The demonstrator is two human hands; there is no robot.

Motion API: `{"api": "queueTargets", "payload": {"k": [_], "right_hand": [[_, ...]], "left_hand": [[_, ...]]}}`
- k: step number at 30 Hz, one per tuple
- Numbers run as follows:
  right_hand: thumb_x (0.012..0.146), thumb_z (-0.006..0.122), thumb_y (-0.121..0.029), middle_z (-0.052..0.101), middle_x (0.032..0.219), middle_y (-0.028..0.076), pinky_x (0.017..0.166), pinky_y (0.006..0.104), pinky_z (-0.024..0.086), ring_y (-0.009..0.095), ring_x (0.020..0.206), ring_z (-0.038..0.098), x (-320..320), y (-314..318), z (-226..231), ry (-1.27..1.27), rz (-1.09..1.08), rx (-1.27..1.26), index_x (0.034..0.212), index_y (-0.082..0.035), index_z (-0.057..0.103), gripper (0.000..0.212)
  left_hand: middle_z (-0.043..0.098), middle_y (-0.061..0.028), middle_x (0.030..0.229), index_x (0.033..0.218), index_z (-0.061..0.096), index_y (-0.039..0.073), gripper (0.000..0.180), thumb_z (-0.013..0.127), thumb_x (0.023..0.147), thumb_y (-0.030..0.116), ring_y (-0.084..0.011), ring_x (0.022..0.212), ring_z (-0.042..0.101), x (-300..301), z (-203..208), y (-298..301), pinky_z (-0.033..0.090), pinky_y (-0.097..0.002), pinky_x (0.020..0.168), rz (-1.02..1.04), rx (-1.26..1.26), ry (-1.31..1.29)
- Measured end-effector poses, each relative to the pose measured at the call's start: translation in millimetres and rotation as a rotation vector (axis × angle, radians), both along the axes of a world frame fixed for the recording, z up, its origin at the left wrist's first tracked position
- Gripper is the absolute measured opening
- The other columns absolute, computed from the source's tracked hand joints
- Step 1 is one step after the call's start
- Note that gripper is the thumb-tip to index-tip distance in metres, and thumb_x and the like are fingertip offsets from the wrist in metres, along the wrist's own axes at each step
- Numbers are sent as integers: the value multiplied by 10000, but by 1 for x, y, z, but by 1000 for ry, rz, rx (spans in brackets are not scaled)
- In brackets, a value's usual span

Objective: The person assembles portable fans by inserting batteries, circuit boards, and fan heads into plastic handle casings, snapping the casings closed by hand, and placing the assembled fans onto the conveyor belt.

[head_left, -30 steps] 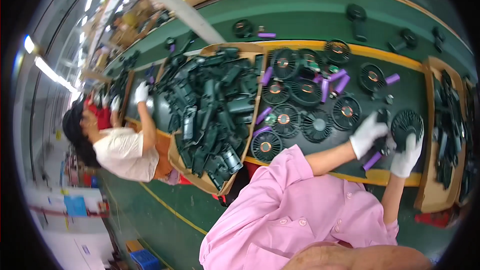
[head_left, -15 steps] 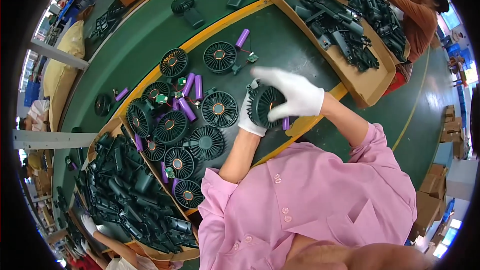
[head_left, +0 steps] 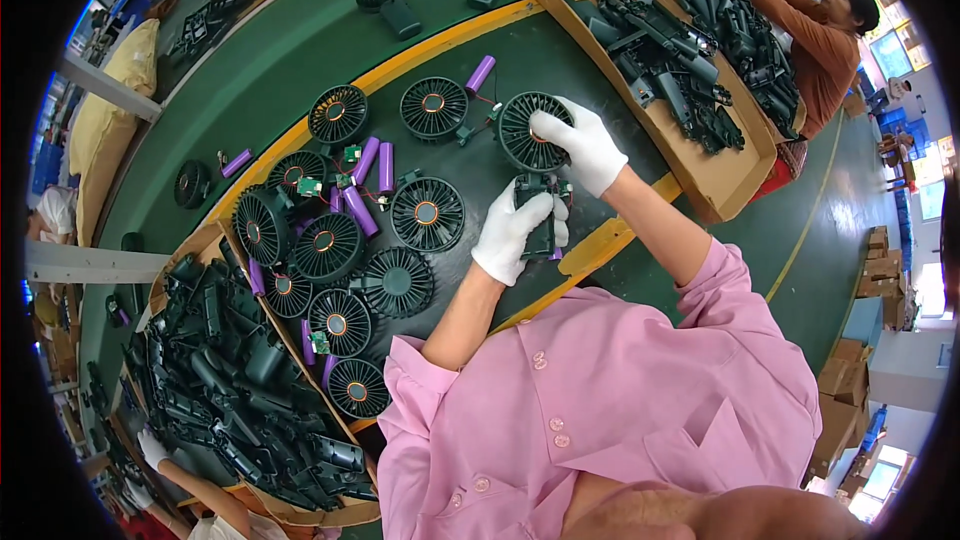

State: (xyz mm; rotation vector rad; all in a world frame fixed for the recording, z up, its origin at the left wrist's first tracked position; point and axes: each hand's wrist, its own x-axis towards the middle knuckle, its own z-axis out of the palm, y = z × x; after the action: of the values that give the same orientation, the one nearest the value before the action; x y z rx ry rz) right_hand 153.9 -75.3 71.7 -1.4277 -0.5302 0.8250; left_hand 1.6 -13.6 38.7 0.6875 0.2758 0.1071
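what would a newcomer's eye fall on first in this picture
Probably the white-gloved right hand and left hand near the middle, holding a dark fan by its round head and the part below. Next, bright purple cylinders among round fan heads left of the hands. Then the cardboard box heaped with dark plastic parts, lower left.

The bench [head_left: 575, 65] has a dark green top with yellow strips along its far edge [head_left: 440, 47] and near edge [head_left: 597, 243]. Black fan heads [head_left: 427, 215] crowd its left half, some overlapping, with purple cells [head_left: 386, 167] and small green circuit boards [head_left: 311, 187] among them. Open cardboard boxes [head_left: 735, 180] stand at its left and right ends.
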Motion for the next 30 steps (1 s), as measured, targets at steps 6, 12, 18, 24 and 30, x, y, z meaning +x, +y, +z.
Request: {"api": "queueTargets", "payload": {"k": [6, 12, 18, 24, 30], "right_hand": [[843, 673, -237, 663, 950, 65, 813, 260, 489, 111, 885, 609, -3, -3, 2, -99, -18, -15, 1094, 24, 617, 366], [896, 608, -299, 635, 1067, 72, 791, 263, 497, 123, 931, 594, -3, -8, 17, -64, 229, -3, 1206, 16, 553, 446], [987, 435, -424, 584, 1154, 127, 869, 331, 478, 201, 948, 594, 3, -36, -30, 257, 574, 49, 1301, 45, 476, 566], [996, 411, -426, 643, 977, 149, 728, 318, 503, 219, 786, 631, 9, -35, -20, 462, 680, 21, 1056, 91, 593, 552], [954, 504, -360, 633, 823, 94, 618, 286, 471, 145, 615, 566, 7, -32, -10, 200, 815, -182, 880, 39, 646, 429]], "left_hand": [[615, -57, 786, 1068, 549, 15, 271, 528, 943, 255, -137, 579, 601, 0, -3, -1, 501, -262, 517, 40, 60, 68], [641, -91, 754, 1005, 578, -18, 308, 515, 951, 278, -139, 565, 607, -7, 3, 3, 495, -253, 518, 71, 277, 98], [652, -119, 816, 1015, 569, -23, 312, 511, 969, 280, -175, 618, 644, -11, 9, 21, 543, -278, 576, 211, 91, 18], [659, -123, 847, 1052, 564, -33, 341, 515, 943, 287, -174, 712, 650, -18, 22, 31, 544, -284, 645, 110, 334, 18], [659, -128, 905, 1064, 563, -37, 330, 512, 941, 265, -160, 706, 640, -17, 12, 38, 536, -274, 635, 94, 448, 3]]}}
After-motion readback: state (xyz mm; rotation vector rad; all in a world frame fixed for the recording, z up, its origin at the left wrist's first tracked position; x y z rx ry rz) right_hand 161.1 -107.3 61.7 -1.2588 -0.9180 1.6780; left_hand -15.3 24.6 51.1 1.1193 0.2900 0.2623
